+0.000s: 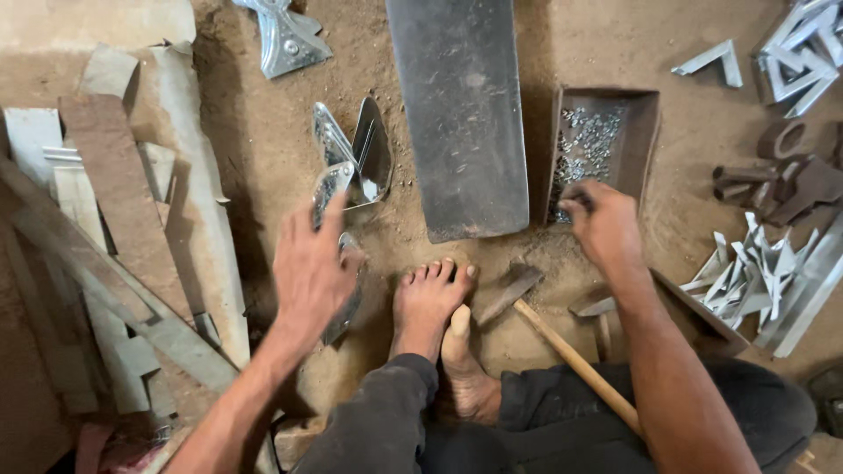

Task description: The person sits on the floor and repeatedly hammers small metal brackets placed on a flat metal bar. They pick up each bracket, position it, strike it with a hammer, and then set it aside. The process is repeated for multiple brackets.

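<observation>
My left hand (309, 263) rests on a shiny stamped metal piece (331, 186) on the dirt floor, fingers spread over it. Two similar leaf-shaped metal pieces (356, 149) lie just beyond it. My right hand (601, 224) reaches into the near corner of a rusty metal tray (645, 132) that holds several small silvery rivets (587, 140), fingertips pinched together; what they grip is hidden. My bare feet (439, 303) sit between the hands.
A long dark metal plate (461, 114) lies ahead. A hammer (544, 329) with wooden handle rests by my right leg. Metal strips (114, 228) are stacked at left. Angle brackets (746, 272) pile at right, more brackets (803, 53) at top right.
</observation>
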